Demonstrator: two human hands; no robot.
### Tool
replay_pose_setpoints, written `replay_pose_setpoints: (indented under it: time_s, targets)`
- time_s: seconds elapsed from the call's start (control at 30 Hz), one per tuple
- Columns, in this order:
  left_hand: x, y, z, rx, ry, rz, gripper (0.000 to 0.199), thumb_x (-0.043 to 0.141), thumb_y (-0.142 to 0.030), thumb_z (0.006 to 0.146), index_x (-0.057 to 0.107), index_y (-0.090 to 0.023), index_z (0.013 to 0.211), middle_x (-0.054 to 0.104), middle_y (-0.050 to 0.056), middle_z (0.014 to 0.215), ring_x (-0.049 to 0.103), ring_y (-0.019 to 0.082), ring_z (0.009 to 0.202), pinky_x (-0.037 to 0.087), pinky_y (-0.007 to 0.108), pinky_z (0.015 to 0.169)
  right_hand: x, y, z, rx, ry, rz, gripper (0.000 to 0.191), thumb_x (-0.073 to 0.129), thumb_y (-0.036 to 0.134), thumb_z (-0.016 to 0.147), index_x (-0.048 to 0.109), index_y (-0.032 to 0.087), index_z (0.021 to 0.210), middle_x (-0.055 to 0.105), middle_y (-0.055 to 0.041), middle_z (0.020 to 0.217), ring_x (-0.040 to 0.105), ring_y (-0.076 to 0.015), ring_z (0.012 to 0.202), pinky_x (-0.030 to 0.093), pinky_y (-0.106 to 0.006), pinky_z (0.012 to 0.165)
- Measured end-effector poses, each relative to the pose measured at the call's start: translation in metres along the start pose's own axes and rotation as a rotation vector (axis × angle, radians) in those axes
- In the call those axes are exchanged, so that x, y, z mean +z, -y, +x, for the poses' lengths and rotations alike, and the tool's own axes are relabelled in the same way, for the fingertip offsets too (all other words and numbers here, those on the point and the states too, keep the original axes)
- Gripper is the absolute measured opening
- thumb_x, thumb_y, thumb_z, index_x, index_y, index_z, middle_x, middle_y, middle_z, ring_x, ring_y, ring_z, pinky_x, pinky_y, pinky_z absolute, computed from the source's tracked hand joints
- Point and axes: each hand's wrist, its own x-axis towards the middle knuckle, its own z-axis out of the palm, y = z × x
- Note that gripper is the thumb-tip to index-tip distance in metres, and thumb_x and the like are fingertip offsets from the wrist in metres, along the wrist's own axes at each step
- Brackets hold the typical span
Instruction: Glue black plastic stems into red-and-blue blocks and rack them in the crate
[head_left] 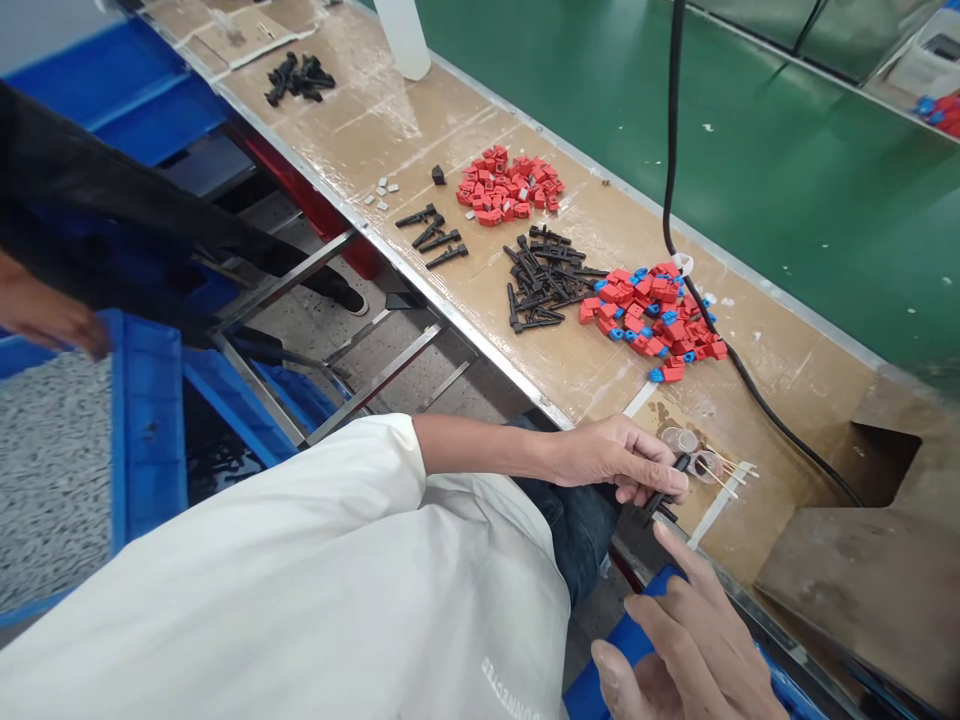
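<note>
My left hand is closed on a black plastic part at the table's near edge. Just below it, my right hand has its fingers apart, with the index fingertip close to the black part. Small clear cups with thin wooden sticks lie beyond my left hand. Further up the table are a pile of red and blue pieces, a pile of black parts and a pile of red pieces. Several black parts lie apart in a row.
A black cable crosses the table. A cardboard box stands at the right. More black pieces and a white bottle are at the far end. At the left, a person's hand is over a blue bin.
</note>
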Motion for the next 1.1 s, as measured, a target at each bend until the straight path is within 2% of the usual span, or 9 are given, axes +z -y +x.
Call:
replay_pose_setpoints:
  time_s: [0.1, 0.33, 0.53, 0.77, 0.83, 0.9, 1.0, 1.1]
  targets:
    - [0.0, -0.001, 0.0, 0.003, 0.005, 0.046, 0.056, 0.081, -0.065, 0.064, 0.067, -0.012, 0.069, 0.058, -0.002, 0.06, 0.047, 0.004, 0.047, 0.031, 0.022, 0.048, 0.002, -0.001, 0.004, 0.058, -0.01, 0.015, 0.012, 0.067, 0.026, 0.089, 0.063, 0.017, 0.081, 0.046, 0.0029, 0.064, 0.043, -0.0107, 0.061, 0.061, -0.051, 0.09]
    - [0.001, -0.003, 0.0, -0.031, -0.035, 0.085, 0.063, 0.08, -0.073, 0.056, 0.063, -0.013, 0.065, 0.056, -0.003, 0.057, 0.046, 0.005, 0.05, 0.033, 0.022, 0.05, 0.002, -0.015, -0.004, -0.069, 0.166, -0.062, 0.016, 0.072, 0.026, 0.085, 0.064, 0.012, 0.088, 0.049, 0.001, 0.068, 0.046, -0.0118, 0.064, 0.058, -0.054, 0.096]
    - [0.002, -0.007, -0.001, 0.008, -0.036, 0.091, 0.059, 0.081, -0.068, 0.059, 0.059, -0.013, 0.059, 0.052, -0.004, 0.053, 0.044, 0.005, 0.048, 0.032, 0.022, 0.05, 0.001, -0.021, -0.001, -0.132, 0.249, -0.07, 0.02, 0.075, 0.029, 0.081, 0.062, 0.017, 0.089, 0.046, 0.0037, 0.066, 0.045, -0.0107, 0.06, 0.058, -0.051, 0.097]
    - [-0.003, 0.0, 0.002, -0.048, -0.043, 0.107, 0.055, 0.086, -0.061, 0.056, 0.061, -0.012, 0.059, 0.05, -0.005, 0.054, 0.043, 0.005, 0.051, 0.032, 0.021, 0.051, 0.01, -0.02, 0.006, -0.076, 0.298, -0.044, 0.016, 0.074, 0.026, 0.083, 0.06, 0.019, 0.087, 0.042, 0.0058, 0.065, 0.039, -0.0094, 0.057, 0.059, -0.047, 0.094]
    - [-0.004, 0.002, 0.002, -0.063, -0.036, 0.099, 0.055, 0.086, -0.06, 0.056, 0.061, -0.012, 0.059, 0.05, -0.005, 0.053, 0.044, 0.005, 0.052, 0.032, 0.021, 0.051, 0.006, -0.016, 0.004, -0.047, 0.23, -0.012, 0.011, 0.071, 0.021, 0.083, 0.061, 0.019, 0.088, 0.043, 0.0053, 0.064, 0.04, -0.0097, 0.057, 0.06, -0.048, 0.093]
    - [-0.006, 0.002, 0.002, -0.094, -0.043, 0.083, 0.055, 0.087, -0.06, 0.055, 0.061, -0.012, 0.059, 0.054, -0.004, 0.055, 0.045, 0.005, 0.051, 0.032, 0.021, 0.05, -0.003, -0.011, 0.001, 0.059, 0.111, 0.03, 0.004, 0.064, 0.018, 0.086, 0.064, 0.019, 0.089, 0.044, 0.0043, 0.063, 0.041, -0.0104, 0.056, 0.06, -0.052, 0.092]
    - [-0.007, 0.001, 0.001, -0.134, -0.049, 0.03, 0.055, 0.088, -0.059, 0.053, 0.062, -0.011, 0.06, 0.063, 0.001, 0.067, 0.046, 0.004, 0.05, 0.032, 0.022, 0.049, -0.017, -0.006, -0.004, 0.225, -0.016, 0.067, 0.014, 0.052, 0.021, 0.093, 0.066, 0.021, 0.088, 0.042, 0.0034, 0.06, 0.04, -0.011, 0.052, 0.057, -0.058, 0.093]
    - [-0.007, 0.0, 0.001, -0.149, -0.037, -0.032, 0.054, 0.09, -0.056, 0.053, 0.062, -0.01, 0.058, 0.066, 0.003, 0.072, 0.046, 0.004, 0.053, 0.032, 0.022, 0.049, -0.019, -0.002, -0.006, 0.258, -0.123, 0.064, 0.017, 0.054, 0.027, 0.094, 0.067, 0.02, 0.086, 0.042, 0.0028, 0.059, 0.038, -0.0107, 0.05, 0.057, -0.059, 0.09]
